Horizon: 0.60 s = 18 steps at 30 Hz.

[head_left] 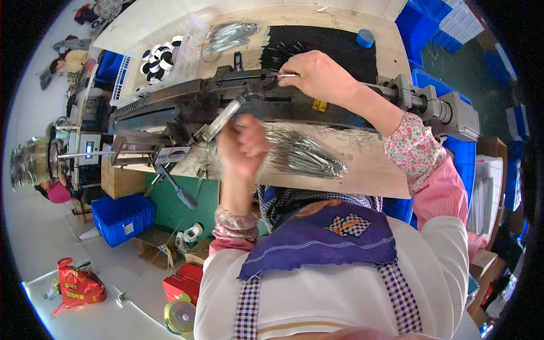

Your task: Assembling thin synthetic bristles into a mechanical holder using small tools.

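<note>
1. Far left, floor level: a red printed bag (pixel 79 285) lies on the pale floor; a blue crate (pixel 122 218) bearing a small white label stands under the counter edge, with a brown cardboard box (pixel 156 246) just beside it.
2. Left of centre: a long dark metal machine (pixel 187 105) lies across the wooden counter (pixel 368 170), its long axis running left to right, with a coiled spring at its left end.
3. Upper left of the counter: a clear tray (pixel 187 42) holds black-and-white rings (pixel 160 55); beside it lies a loose bundle of bright wire pieces (pixel 229 35).
4. Centre: the left hand (pixel 242 148) is raised at the machine's front edge, blurred, fingers curled; whether it grips anything cannot be told. A flat silvery bar (pixel 222 119) slants up to the right just above it.
5. Centre right: a heap of silvery wire pieces (pixel 303 156) rests on the counter, pointing down to the right.
6. Right of centre: the right hand (pixel 318 75) pinches a thin metal pin (pixel 286 75) lying horizontally on top of the machine, its tip pointing left.
7. Upper right: a black mat (pixel 317 42) strewn with pins, and a blue tape roll (pixel 365 38) at its corner.
8. Far right: a grey motor block (pixel 459 116) ends the machine; blue crates (pixel 422 25) stack behind.
</note>
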Motion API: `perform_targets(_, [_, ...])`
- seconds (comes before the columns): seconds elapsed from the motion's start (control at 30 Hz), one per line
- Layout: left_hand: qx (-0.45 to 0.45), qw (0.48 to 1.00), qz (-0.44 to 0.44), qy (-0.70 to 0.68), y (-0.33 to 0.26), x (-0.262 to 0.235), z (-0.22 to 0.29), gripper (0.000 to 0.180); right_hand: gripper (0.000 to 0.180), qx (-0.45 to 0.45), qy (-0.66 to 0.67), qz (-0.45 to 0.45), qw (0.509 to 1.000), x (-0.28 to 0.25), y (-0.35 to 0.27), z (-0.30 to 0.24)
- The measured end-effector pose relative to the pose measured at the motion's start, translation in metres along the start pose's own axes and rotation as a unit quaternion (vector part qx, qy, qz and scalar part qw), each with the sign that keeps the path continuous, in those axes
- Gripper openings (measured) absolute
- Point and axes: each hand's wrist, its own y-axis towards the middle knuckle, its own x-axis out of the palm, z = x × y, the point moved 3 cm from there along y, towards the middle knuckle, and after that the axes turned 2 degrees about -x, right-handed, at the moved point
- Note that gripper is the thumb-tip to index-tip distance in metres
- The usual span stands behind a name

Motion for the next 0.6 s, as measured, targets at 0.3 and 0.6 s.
perform_targets(0.3, [0.305,0.505,0.128,0.797,0.028,-0.012,-0.019,0.028,0.016,-0.007,-0.023,-0.007,1.0,0.005,0.011,0.002])
perform_targets(0.6, [0.421,0.716,0.476,0.289,-0.091,-0.053,0.085,0.036,0.036,0.279,-0.3,-0.208,0.888,0.011,-0.083,-0.019])
